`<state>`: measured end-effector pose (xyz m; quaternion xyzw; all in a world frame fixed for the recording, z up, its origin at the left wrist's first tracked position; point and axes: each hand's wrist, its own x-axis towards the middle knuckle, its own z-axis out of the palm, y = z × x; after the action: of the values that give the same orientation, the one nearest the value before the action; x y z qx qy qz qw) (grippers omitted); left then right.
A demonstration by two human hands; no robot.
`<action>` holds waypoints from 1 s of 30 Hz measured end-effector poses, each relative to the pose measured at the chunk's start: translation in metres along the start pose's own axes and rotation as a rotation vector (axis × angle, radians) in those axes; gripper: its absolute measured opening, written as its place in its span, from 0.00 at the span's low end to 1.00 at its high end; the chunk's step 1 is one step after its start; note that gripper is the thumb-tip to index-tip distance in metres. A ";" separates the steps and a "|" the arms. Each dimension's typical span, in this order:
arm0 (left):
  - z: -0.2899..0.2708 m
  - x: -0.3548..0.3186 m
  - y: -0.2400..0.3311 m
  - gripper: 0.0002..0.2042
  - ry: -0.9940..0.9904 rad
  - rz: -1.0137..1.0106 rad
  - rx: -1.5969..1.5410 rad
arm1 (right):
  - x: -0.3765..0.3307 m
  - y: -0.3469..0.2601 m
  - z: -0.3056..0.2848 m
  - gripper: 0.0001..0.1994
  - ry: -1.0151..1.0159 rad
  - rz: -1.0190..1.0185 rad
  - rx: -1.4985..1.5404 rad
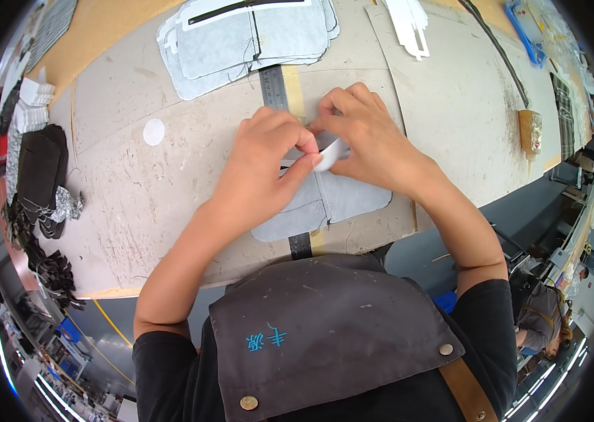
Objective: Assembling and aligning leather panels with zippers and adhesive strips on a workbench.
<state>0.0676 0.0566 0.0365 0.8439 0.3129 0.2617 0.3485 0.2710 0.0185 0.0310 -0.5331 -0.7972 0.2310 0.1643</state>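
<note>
A light grey fabric panel [357, 200] with a dark seam down it lies flat on the table in front of me. Above it, a white flexible strip [332, 155] curls up between my two hands. The thumb and forefinger of my left hand [269, 151] pinch the strip's left end. My right hand [374, 141] bends round its other side, thumb low and fingers above, partly hiding it. A metal ruler [274, 88] runs beyond my hands, with a yellowish strip [295, 88] beside it; a dark end shows below the panel.
Stacked grey panels [216, 60] lie at the far side. White cut-out pieces [406, 28] are to their right, a white disc [154, 131] to the left. Black pieces [40, 165] heap at the left edge. A glue bottle [530, 133] and a blue-handled tool [525, 32] are at right.
</note>
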 end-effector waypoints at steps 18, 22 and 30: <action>0.010 0.027 -0.016 0.10 -0.110 -0.339 0.023 | -0.036 0.000 0.026 0.13 0.317 -0.176 0.013; 0.015 0.025 -0.022 0.11 -0.069 -0.276 0.085 | -0.035 0.001 0.033 0.13 0.303 -0.183 -0.014; 0.015 0.021 -0.026 0.09 -0.072 -0.165 0.052 | -0.047 -0.019 0.037 0.15 0.278 -0.110 0.030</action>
<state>0.0824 0.0805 0.0122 0.8329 0.3751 0.1934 0.3579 0.2554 -0.0379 0.0095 -0.5129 -0.7912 0.1576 0.2935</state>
